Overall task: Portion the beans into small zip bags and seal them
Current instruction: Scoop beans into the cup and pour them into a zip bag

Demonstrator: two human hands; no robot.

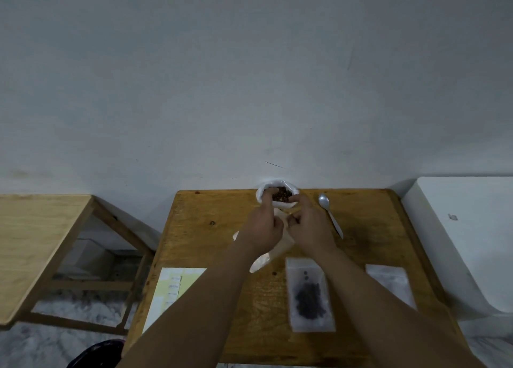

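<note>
Standing against a pale wall [249, 76], the wooden table [211, 228] carries a white bag of beans [277, 194] at its far edge, with a spoon [330, 214] just right of it. Nearer lie a filled zip bag [309, 295], an empty zip bag [388, 281] and a label sheet [172, 287]. The left hand [262, 226] reaches a forefinger into the bean bag's mouth. The right hand [308, 223] touches its rim, other fingers curled. Whether either grips the clear zip bag [283, 245] beneath them, I cannot tell.
</note>
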